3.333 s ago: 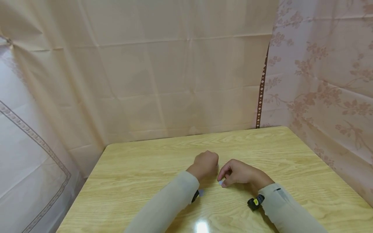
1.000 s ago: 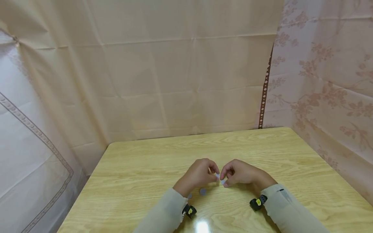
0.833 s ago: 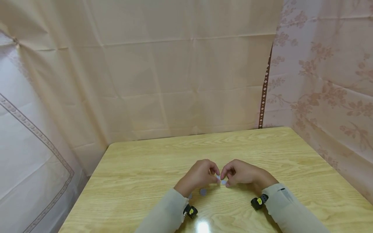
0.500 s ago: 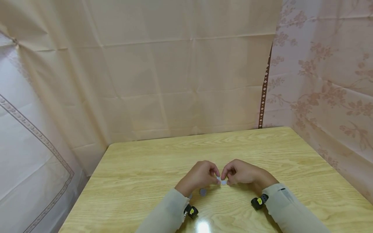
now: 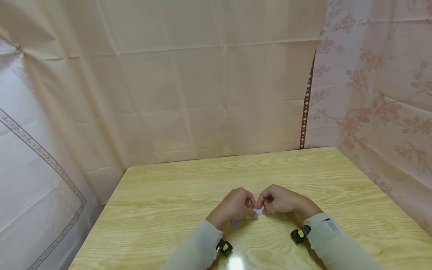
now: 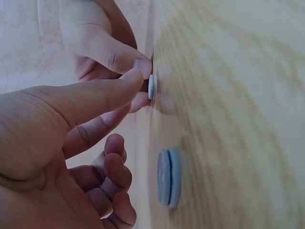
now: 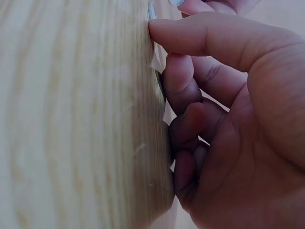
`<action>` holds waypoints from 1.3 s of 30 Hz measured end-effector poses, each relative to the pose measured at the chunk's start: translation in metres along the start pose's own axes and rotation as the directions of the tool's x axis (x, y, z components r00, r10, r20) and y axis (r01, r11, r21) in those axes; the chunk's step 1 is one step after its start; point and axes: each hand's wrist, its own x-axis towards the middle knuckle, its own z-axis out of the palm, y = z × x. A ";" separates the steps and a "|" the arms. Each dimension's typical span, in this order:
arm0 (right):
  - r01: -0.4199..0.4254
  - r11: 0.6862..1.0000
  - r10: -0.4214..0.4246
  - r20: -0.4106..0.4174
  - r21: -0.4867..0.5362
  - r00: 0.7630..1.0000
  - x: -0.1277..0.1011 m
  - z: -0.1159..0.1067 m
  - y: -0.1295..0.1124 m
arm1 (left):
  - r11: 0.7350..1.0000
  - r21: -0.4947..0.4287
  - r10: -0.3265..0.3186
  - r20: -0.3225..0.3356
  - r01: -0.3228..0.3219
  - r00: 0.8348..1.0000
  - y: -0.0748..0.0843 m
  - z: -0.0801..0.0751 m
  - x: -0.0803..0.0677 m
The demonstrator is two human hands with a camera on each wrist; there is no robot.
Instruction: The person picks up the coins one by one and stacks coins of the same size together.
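Small pale grey-blue round discs are the things in hand. My left hand (image 5: pixel 236 207) and right hand (image 5: pixel 282 200) meet low over the table, fingertips almost touching. The right thumb and forefinger hold a disc (image 5: pixel 258 211) at the tabletop; its edge (image 7: pixel 152 10) shows by the thumb in the right wrist view. The left thumb and forefinger pinch another disc (image 7: pixel 177 2), seen tilted at the top of that view and mostly hidden by fingers. Under the left forearm lies a pair of stacked discs (image 6: pixel 169 177), also visible as a grey disc (image 5: pixel 235 223) from the head.
The wood-grain table (image 5: pixel 175 187) fills the lower view. A beige cloth curtain (image 5: pixel 202 93) hangs behind it, and a floral cloth (image 5: pixel 381 93) stands on the right. A black wrist camera (image 5: pixel 297 236) sits on the right wrist, another black camera (image 5: pixel 224 247) on the left.
My left hand came back from farther up the table with a disc, then moved slightly right and down to the right hand's disc. The right hand has hardly moved.
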 end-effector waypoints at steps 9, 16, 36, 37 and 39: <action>-0.007 1.000 0.007 -0.007 0.000 1.000 -0.001 0.000 -0.001 | 1.000 0.013 -0.027 0.019 0.027 0.999 0.003 0.005 0.000; -0.013 1.000 0.013 -0.007 0.007 1.000 0.000 0.001 0.000 | 0.999 0.039 -0.031 0.032 0.030 0.999 0.007 0.007 0.001; -0.033 0.999 0.033 -0.010 0.018 0.999 0.002 0.000 -0.001 | 0.997 0.065 -0.043 0.038 0.040 0.998 0.011 0.007 0.002; -0.033 0.999 0.034 -0.010 0.016 0.999 0.002 0.000 -0.001 | 0.997 0.068 -0.042 0.038 0.039 0.998 0.011 0.008 0.003; -0.036 0.999 0.036 -0.013 0.007 0.999 0.002 0.000 0.000 | 0.997 0.071 -0.039 0.038 0.036 0.999 0.010 0.008 0.003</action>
